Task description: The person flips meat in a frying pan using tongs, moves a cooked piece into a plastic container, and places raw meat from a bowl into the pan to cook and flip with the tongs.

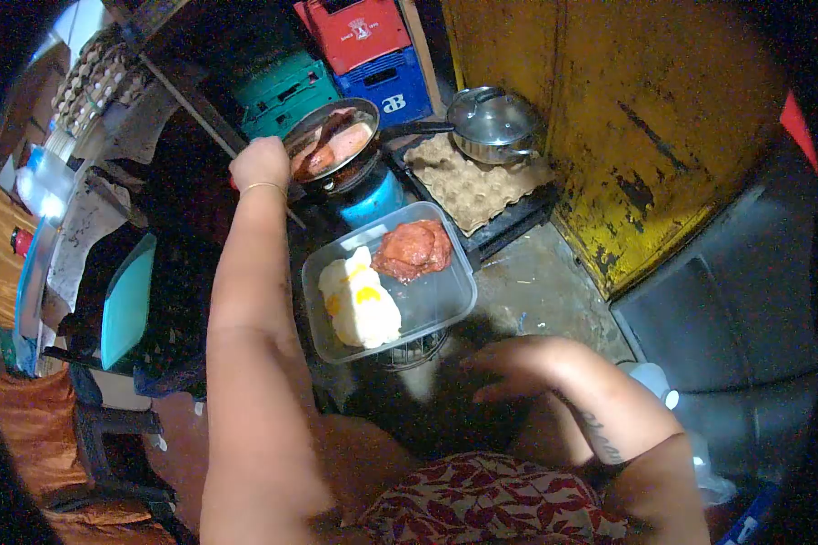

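My left hand (262,165) is closed in a fist at the near-left rim of a frying pan (373,113). A bit of red shows beside the fist, but what it grips is hidden. Reddish pieces of meat (347,143) lie in the pan, which sits on a stove above a blue gas cylinder (373,198). Nearer me is a clear plastic container (432,318) with fried eggs (364,304) on its left and a reddish heap of meat (413,250) on its right. My right hand (509,365) hangs over my lap, fingers loosely apart, holding nothing.
Right of the stove, a lidded steel pot (493,123) stands by a cardboard egg tray (477,182). Red (359,34), blue (395,86) and green crates (286,100) are behind the pan. A rusty yellow panel (627,136) borders the right; a teal lid (129,300) is at left.
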Motion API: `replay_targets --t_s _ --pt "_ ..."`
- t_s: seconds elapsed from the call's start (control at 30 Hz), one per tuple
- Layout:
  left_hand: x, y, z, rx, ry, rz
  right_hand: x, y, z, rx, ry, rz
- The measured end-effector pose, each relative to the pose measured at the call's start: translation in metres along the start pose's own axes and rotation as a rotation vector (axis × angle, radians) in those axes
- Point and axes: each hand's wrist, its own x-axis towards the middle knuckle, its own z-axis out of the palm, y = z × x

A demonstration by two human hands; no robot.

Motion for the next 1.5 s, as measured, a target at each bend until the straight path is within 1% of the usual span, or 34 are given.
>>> replay_targets --t_s 0.07,0.1,0.17,0.2,0.23,0.3,0.37,0.43,0.57,0.67,0.7,0.77,0.8,0.87,0.9,0.93,0.97,1.03,1.13,1.17,1.23,1.33,1.43,1.5 --pt "0.003 -0.005 -0.014 -0.112 -0.081 -0.085 0.001 -0.004 -0.003 -0.009 -0.005 0.008" --pt "0.007 -0.009 -0.013 -0.11 -0.082 -0.086 0.002 -0.003 -0.005 -0.014 -0.028 -0.001" --pt "0.022 -0.025 -0.009 -0.214 -0.115 -0.143 0.004 -0.003 -0.006 -0.017 -0.05 -0.011" --pt "0.027 -0.031 -0.009 -0.262 -0.163 -0.162 0.004 -0.003 -0.007 -0.021 -0.063 -0.001" --pt "0.03 -0.036 -0.006 -0.26 -0.163 -0.161 0.004 -0.004 -0.007 -0.026 -0.074 0.008" --pt "0.036 -0.046 0.007 -0.244 -0.235 -0.163 0.004 -0.002 -0.005 -0.035 -0.06 0.013" --pt "0.05 -0.06 0.041 -0.252 -0.244 -0.179 0.004 0.0 -0.005 -0.043 -0.044 0.022" --pt "0.04 -0.055 0.037 -0.254 -0.369 -0.218 0.003 0.001 -0.003 -0.016 -0.047 0.015" --pt "0.023 -0.056 0.046 -0.262 -0.347 -0.253 0.004 0.001 -0.002 -0.015 -0.072 0.037" --pt "0.031 -0.057 0.064 -0.243 -0.403 -0.214 0.005 -0.002 -0.004 -0.033 -0.06 0.03" --pt "0.031 -0.052 0.06 -0.242 -0.403 -0.213 0.005 -0.001 -0.004 -0.05 -0.061 0.035" --pt "0.029 -0.04 0.054 -0.154 -0.408 -0.117 0.005 -0.002 -0.005 -0.065 -0.06 0.039" --pt "0.043 -0.043 0.072 -0.194 -0.465 -0.124 0.004 -0.005 -0.006 -0.06 -0.066 0.054" --pt "0.05 -0.036 0.072 -0.212 -0.486 -0.121 0.002 -0.005 -0.003 -0.054 -0.074 0.069" --pt "0.049 -0.032 0.072 -0.229 -0.508 -0.122 0.0 -0.003 0.002 -0.063 -0.011 0.065" --pt "0.043 -0.027 0.062 -0.267 -0.486 -0.128 0.0 -0.001 0.005 -0.073 0.053 0.059" --pt "0.036 -0.025 0.05 -0.267 -0.485 -0.13 0.001 0.0 0.004 -0.075 0.052 0.057" --pt "0.012 -0.018 0.011 -0.225 -0.334 -0.179 0.007 0.003 -0.001 -0.031 -0.065 0.022" --pt "-0.005 -0.013 -0.018 -0.143 -0.279 -0.161 0.008 0.009 0.0 -0.029 -0.072 -0.022" --pt "-0.006 -0.013 -0.018 -0.14 -0.278 -0.163 0.006 0.008 -0.001 -0.03 -0.072 -0.026" --pt "-0.006 -0.01 -0.012 -0.106 -0.22 -0.105 -0.004 -0.008 -0.008 -0.034 -0.054 0.068" --pt "-0.006 0.0 -0.007 -0.09 -0.184 -0.075 -0.01 -0.018 -0.012 -0.045 -0.062 0.125" --pt "-0.004 0.01 -0.009 -0.091 -0.2 -0.064 -0.011 -0.01 -0.004 -0.068 0.014 0.114" --pt "-0.003 0.014 -0.01 -0.114 -0.192 -0.055 -0.008 -0.005 -0.001 -0.07 0.015 0.108"
